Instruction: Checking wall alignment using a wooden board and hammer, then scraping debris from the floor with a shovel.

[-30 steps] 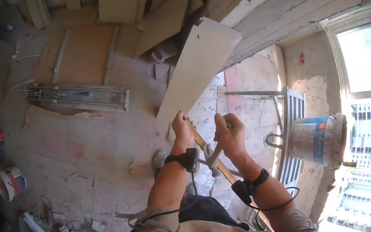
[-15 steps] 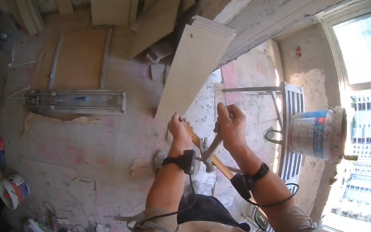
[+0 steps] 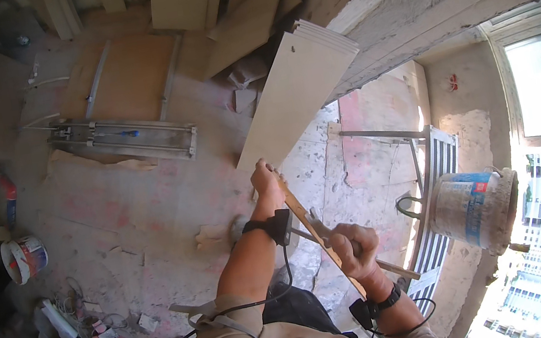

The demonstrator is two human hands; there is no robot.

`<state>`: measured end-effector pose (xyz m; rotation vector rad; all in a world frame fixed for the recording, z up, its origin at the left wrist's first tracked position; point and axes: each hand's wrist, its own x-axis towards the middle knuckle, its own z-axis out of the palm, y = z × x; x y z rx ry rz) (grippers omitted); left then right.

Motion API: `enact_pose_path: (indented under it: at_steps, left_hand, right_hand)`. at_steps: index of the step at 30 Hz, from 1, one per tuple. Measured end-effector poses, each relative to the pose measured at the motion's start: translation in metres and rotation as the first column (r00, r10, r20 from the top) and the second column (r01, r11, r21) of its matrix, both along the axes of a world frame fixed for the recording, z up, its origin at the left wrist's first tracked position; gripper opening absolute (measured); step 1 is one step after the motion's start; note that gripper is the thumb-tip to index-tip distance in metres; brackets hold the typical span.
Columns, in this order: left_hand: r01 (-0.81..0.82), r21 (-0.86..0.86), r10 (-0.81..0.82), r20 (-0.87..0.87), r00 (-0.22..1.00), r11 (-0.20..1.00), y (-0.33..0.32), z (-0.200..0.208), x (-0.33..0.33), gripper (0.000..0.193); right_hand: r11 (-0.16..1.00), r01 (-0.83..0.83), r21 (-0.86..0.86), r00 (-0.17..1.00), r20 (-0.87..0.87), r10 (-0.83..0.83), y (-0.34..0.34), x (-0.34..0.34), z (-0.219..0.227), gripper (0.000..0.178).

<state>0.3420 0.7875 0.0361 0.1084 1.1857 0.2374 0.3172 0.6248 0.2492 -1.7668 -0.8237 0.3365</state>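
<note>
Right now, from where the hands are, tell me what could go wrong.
The hammer in the right hand is close to the wooden strip that the left hand grips; a slip could strike that hand. The cord hanging from the black wristband might snag. The bucket on the slatted metal platform could tip if bumped.

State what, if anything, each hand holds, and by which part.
The left hand grips a wooden strip near its far end; the right hand grips a hammer by its handle.
</note>
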Motion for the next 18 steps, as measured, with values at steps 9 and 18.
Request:
enact_pose_path:
  at_steps: [9, 18]
  left_hand:
    - [0.005, 0.058, -0.002, -0.058, 0.998, 0.998, 0.000, 0.022, 0.007, 0.032]
    - [0.012, 0.021, -0.011, -0.048, 0.999, 1.000, 0.000, 0.015, 0.003, 0.030]
  right_hand:
    - [0.925, 0.371, -0.084, 0.883, -0.278, -0.379, -0.023, 0.006, -0.006, 0.025]
    - [0.868, 0.467, -0.170, 0.762, -0.421, -0.493, 0.047, 0.038, -0.020, 0.034]
